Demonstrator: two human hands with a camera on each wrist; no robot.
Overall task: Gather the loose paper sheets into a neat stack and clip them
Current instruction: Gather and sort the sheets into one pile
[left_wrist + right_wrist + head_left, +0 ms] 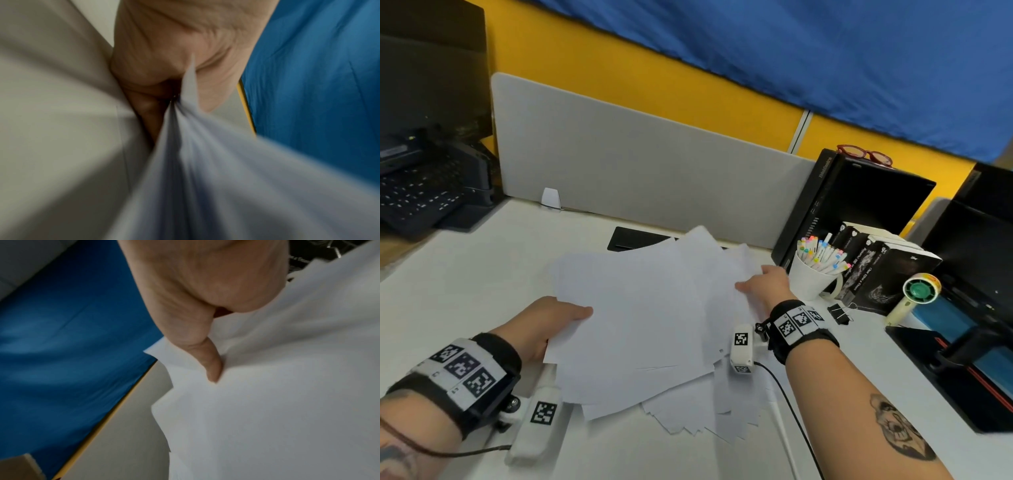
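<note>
In the middle of the head view, a messy fan of white paper sheets (654,315) is held over the white worktop (465,274), with corners sticking out at different angles toward the lower centre. The left hand (548,325), at lower left of the frame, grips the left edge of the sheets, thumb on top; the left wrist view shows the sheets (205,162) bunched in the crook of that hand (174,48). The right hand (767,284), right of centre, holds the right edge of the fan; in the right wrist view its thumb presses onto the top sheet (267,386), with the hand (205,288) closed around the edge. The two hands are well apart, one at each side of the sheets.

A black binder clip (840,313) lies on the worktop just right of the right wrist, untouched. Near it, further right, stand a white cup of pens (811,277), some black books (876,270) and a small hand fan (917,294).
</note>
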